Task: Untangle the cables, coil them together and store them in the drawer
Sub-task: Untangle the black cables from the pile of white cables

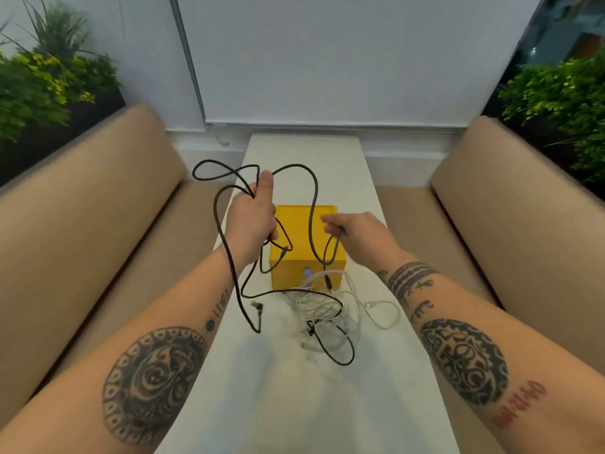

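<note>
Black cable (226, 253) is mid-frame, lifted off the table: thin, dark, matte, thrown into several big loose loops above and left of centre, one strand running down to a low loop at lower centre. A black plug (257, 309) hangs free just left of the pile. White cables (322, 308) lie in a slack heap on the white table (327, 404), touching the front of the yellow drawer box (306, 249), w/ one white connector trailing off to the right.

Left hand (250, 221) is fisted around a bunch of black loops, thumb up, held above the box's left edge. Right hand (352, 229) pinches a black strand narrowly btwn fingertips, over the box's right side; strand drops from there toward the heap.

Risks, as I judge it: black cable's low loop seems to pass through the white heap, so pulling up hard could tighten a knot or drag the whites off the table edge. Free plug could snag on a loop. Tugging could also shift the light-looking box. Drawer looks shut; can't tell for sure, front partly hidden by cables.

Outward: tan sofa cushions (108, 208) on both sides, plants (49, 80) upper left & upper right, white blind at the top.
</note>
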Motion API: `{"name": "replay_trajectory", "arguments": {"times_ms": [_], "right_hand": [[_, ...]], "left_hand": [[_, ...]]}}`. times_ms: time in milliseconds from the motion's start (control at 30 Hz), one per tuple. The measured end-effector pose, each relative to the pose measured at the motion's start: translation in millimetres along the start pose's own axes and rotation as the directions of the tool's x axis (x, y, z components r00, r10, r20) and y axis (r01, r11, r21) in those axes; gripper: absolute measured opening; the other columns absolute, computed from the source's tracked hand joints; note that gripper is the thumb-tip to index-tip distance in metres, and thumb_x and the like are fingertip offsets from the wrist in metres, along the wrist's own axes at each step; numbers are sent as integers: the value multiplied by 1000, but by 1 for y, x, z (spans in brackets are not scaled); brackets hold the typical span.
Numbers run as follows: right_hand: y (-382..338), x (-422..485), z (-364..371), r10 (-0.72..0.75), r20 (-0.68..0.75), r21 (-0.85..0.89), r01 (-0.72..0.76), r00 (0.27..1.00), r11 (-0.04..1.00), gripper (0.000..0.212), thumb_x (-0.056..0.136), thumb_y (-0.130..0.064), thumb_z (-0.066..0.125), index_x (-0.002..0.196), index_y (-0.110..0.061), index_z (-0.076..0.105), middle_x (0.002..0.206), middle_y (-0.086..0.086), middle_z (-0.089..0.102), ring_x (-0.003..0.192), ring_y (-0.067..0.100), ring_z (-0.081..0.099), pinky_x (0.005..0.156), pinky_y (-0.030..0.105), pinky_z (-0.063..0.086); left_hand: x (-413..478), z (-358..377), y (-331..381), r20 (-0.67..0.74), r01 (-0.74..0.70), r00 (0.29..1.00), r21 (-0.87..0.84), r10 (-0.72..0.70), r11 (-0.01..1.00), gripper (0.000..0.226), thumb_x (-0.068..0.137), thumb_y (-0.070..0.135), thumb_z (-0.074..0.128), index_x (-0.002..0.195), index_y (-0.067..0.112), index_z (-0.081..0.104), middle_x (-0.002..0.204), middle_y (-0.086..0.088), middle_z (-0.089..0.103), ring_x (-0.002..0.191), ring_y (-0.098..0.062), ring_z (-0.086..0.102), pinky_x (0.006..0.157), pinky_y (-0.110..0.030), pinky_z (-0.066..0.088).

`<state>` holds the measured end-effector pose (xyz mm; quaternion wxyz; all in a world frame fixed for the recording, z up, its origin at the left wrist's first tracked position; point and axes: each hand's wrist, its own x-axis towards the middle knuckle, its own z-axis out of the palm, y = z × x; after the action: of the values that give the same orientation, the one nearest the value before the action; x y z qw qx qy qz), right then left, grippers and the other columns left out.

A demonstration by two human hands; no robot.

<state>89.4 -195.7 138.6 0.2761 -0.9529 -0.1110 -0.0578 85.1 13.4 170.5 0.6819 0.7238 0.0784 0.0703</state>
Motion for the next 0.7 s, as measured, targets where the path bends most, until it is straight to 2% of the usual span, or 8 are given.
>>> {"name": "replay_trajectory", "arguments": {"times_ms": [133, 267, 333, 400, 467, 533, 633, 700], "right_hand": [[9, -2, -7, -26, 144, -175, 51, 989, 983, 36, 107, -27, 47, 142, -25, 57, 126, -5, 70, 119, 24, 62, 93, 31, 47], [2, -2, -11, 16, -44, -164, -23, 999, 986, 38, 107, -25, 45, 143, -22, 54, 122, -4, 72, 114, 30, 63, 87, 36, 51], [-4, -1, -10, 53, -199, -13, -57, 979, 998, 39, 106, -26, 48, 143, -19, 55, 119, 1, 73, 113, 32, 64, 93, 42, 52], [-13, 1, -8, 30, -222, 115, -4, 975, 993, 38, 104, -27, 53, 140, -18, 58, 116, 2, 75, 111, 28, 67, 97, 42, 52], [-24, 5, -6, -62, -200, 178, 99, 978, 979, 37, 103, -31, 55, 136, -18, 62, 111, 1, 76, 103, 22, 71, 94, 42, 55], [-34, 9, -6, -50, -231, 320, 125, 972, 939, 35, 102, -31, 57, 133, -17, 64, 104, 1, 77, 92, 14, 74, 88, 42, 58], [-47, 16, -7, 16, -214, 525, 101, 977, 845, 32, 100, -24, 61, 130, -15, 66, 102, 1, 76, 85, 12, 74, 85, 37, 60], [-57, 18, -8, 75, -179, 662, 63, 981, 747, 31, 99, -19, 63, 130, -13, 66, 104, 3, 74, 85, 16, 75, 82, 32, 60]], "left_hand": [[10, -5, 1, -77, 3, 997, -59, -8, 998, 46, 100, 57, 46, 69, 23, 40, 50, 5, 30, 40, -13, 28, 45, -26, 29], [11, -4, -10, -121, -17, 993, 1, 17, 1000, 49, 101, 53, 46, 64, 21, 41, 49, 5, 34, 39, -12, 29, 45, -24, 27], [7, 2, -19, -124, -29, 991, 144, 47, 989, 57, 103, 52, 41, 61, 15, 51, 49, 3, 45, 41, -12, 40, 50, -27, 33], [2, 9, -26, -75, -58, 995, 186, 73, 981, 58, 103, 50, 41, 60, 14, 58, 49, 3, 51, 43, -10, 47, 53, -27, 35], [-4, 16, -31, 55, -107, 994, 239, 97, 965, 42, 102, 42, 52, 69, 17, 58, 60, 4, 62, 51, -3, 54, 57, -25, 40], [-8, 24, -39, 189, -129, 979, 300, 73, 945, 26, 96, 32, 66, 78, 19, 51, 76, 5, 64, 62, -1, 56, 62, -25, 41], [-11, 31, -51, 339, -43, 939, 285, -59, 957, 27, 89, 38, 71, 97, 16, 59, 76, 5, 59, 47, 1, 48, 51, -22, 39], [-16, 35, -55, 410, 38, 900, 266, -149, 963, 29, 95, 36, 67, 107, 10, 63, 76, 3, 67, 47, -3, 51, 42, -18, 36]]}}
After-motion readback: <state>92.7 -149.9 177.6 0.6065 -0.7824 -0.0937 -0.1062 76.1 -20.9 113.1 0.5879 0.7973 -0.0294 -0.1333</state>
